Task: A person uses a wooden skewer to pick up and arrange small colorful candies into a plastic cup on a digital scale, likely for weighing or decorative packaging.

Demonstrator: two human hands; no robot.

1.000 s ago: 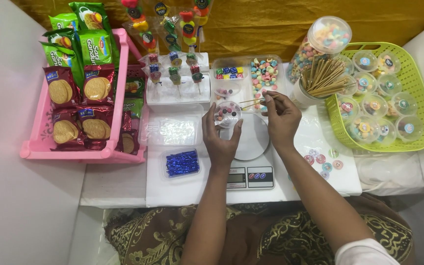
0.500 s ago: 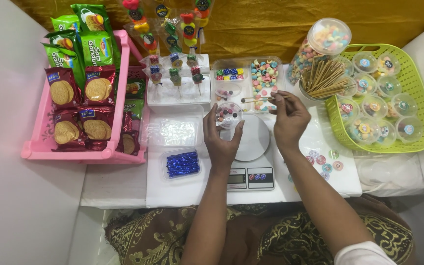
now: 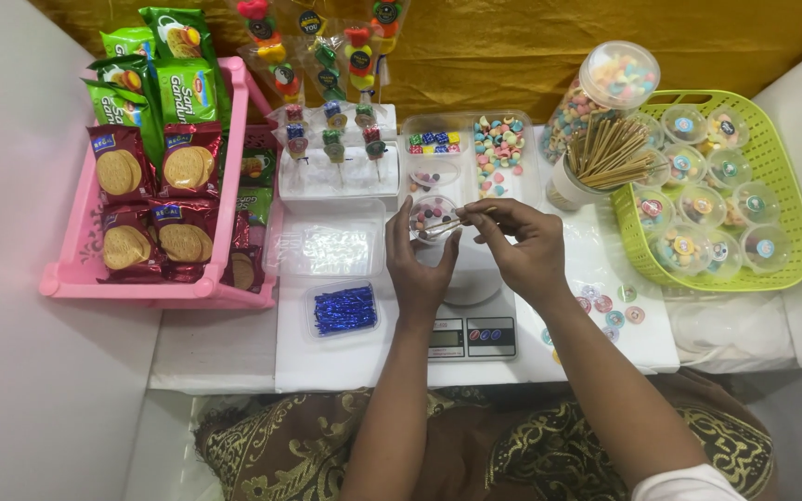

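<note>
Candy cup (image 3: pixel 432 215) sits in the left hand (image 3: pixel 417 267) over the scale (image 3: pixel 472 320), while the right hand (image 3: pixel 523 249) pinches a thin wooden skewer (image 3: pixel 457 221) at its rim.

Pink rack (image 3: pixel 76 278), lime-green basket (image 3: pixel 791 213), blue twist ties (image 3: pixel 343 309), red and green biscuit packets (image 3: pixel 155 176), gold-patterned brown cloth (image 3: pixel 271 445)

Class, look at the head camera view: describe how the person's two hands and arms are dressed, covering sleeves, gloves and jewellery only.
Both forearms are bare. The left hand and right hand wear no gloves, and no rings, watch or bracelets show. A short white sleeve edge shows at the right upper arm; the left arm's sleeve is out of view.
</note>
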